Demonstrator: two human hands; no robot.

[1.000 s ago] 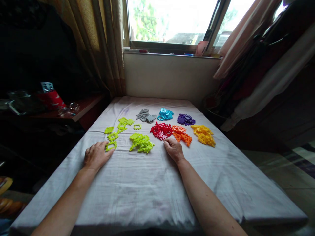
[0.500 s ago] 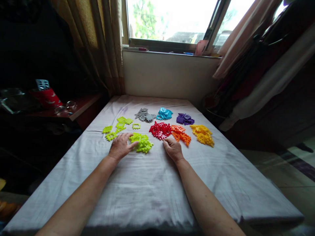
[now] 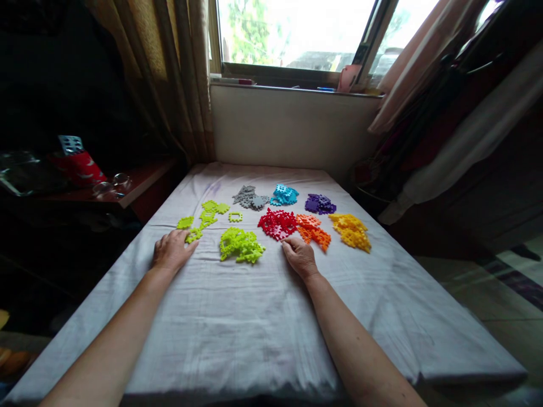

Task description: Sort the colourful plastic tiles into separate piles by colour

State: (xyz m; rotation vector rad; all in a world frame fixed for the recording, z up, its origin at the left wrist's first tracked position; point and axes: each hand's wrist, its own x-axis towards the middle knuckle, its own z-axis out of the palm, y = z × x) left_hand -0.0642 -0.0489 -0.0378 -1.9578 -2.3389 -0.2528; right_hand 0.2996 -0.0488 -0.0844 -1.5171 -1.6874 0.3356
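"Largest first?"
"Pale-clothed table (image 3: 237, 339), under both hands."
"Then the hands?"
"Left hand (image 3: 172, 250) loosely bent, grip partly hidden; can't tell whether holding. Right hand (image 3: 300, 258) curled narrow; can't tell whether holding anything."
"And the piles?"
"Lime pile (image 3: 241, 246) between them, red pile (image 3: 278, 224) just beyond the right hand; yellow pile (image 3: 352, 230) off to that hand's right, orange pile (image 3: 316, 233) nearer; gray pile (image 3: 246, 195) well beyond, between both; purple pile (image 3: 320, 203) and cyan pile (image 3: 283, 195) beyond the right."
"Smallest?"
"Loose lime pieces (image 3: 222, 208) beyond the left hand, notched lime piece (image 3: 197, 232) just beside it, lone lime frame (image 3: 236, 220) farther inward."
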